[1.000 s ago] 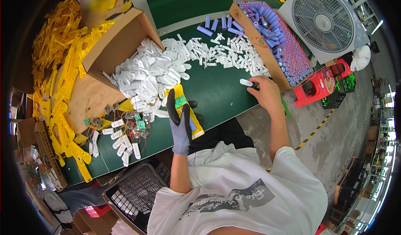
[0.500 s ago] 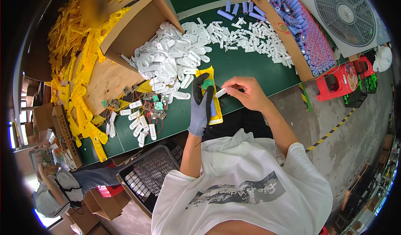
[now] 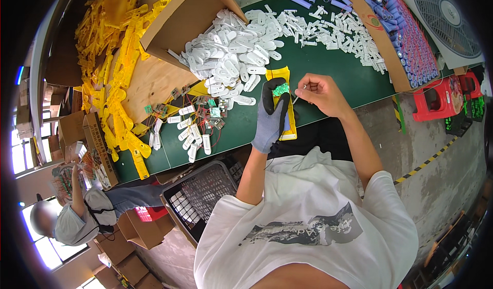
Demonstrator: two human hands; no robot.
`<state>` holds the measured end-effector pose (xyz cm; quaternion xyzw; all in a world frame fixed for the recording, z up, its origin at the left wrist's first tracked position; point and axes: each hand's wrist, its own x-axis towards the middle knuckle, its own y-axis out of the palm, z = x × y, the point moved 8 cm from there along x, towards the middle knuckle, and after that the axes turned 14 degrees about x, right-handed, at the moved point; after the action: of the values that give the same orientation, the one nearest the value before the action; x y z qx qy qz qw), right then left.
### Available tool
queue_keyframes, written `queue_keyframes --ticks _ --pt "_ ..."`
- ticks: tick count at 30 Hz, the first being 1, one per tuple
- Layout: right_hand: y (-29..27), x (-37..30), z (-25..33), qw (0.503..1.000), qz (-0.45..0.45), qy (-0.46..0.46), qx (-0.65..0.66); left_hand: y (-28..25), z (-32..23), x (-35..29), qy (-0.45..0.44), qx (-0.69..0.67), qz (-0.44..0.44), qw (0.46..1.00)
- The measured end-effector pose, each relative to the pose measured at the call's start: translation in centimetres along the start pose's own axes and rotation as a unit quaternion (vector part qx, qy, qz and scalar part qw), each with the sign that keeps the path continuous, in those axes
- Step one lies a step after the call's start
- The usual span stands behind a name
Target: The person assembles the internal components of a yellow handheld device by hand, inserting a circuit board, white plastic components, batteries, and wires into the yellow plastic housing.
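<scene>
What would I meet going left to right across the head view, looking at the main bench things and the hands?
Yellow heap → white heap → gloved left hand → bare right hand → battery box → fan.

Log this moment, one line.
left hand: gripping yellow casing, green board inside; right hand: pinching small white piece beside casing; nearby: white parts pile

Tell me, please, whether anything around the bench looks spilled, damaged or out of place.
Nothing looks clearly damaged. The white parts heaped out of the cardboard box onto the green bench look spilled, lying in no order, though perhaps intentionally. Also, the left hand is gloved while the right hand is bare.
</scene>
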<state>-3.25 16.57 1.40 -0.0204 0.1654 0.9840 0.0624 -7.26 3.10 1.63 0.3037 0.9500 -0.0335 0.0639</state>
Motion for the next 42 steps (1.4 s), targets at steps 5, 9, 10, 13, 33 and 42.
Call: queue_keyframes --ticks 5,9,10,13,33,42 --pt "0.3 -0.2 -0.2 1.0 -0.005 0.006 0.02 0.0 0.7 0.1 0.011 0.045 0.001 0.999" --pt "-0.1 0.0 -1.0 1.0 -0.006 0.017 -0.011 0.5 -0.3 -0.3 -0.008 0.047 -0.004 0.999" --pt "0.0 0.0 -1.0 1.0 -0.008 0.017 -0.01 0.7 -0.5 -0.6 -0.042 0.024 -0.006 0.999" --pt "0.8 -0.1 -0.6 1.0 -0.007 -0.009 0.015 0.6 0.2 -0.6 -0.056 0.006 -0.019 0.998" --pt "1.9 -2.5 -0.8 0.992 -0.095 -0.073 0.032 0.7 0.9 -0.3 0.026 0.089 -0.077 0.993" --pt "2.0 -2.5 -1.7 0.987 -0.123 -0.059 0.089 0.7 0.0 -0.4 0.063 0.14 -0.087 0.984"
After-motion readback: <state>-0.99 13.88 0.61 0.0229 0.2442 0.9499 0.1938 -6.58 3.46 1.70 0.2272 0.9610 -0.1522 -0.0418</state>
